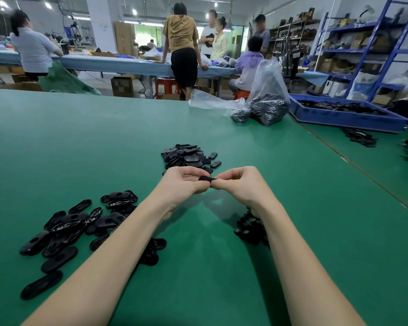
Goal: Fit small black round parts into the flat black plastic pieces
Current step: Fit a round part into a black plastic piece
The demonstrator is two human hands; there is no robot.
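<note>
Black flat piece (204, 178) pinched between both hands' fingers (222, 183); blue tray (344, 118) of black parts.

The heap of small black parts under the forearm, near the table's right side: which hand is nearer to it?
Right. The right hand is raised just beyond the heap of small black parts, on the same side. The left hand is farther across; both pinch one flat black piece.

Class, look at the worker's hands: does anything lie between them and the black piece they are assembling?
Nothing visible does. Both the left hand and the right hand already pinch the flat black piece between their fingertips, above the green table.
</note>
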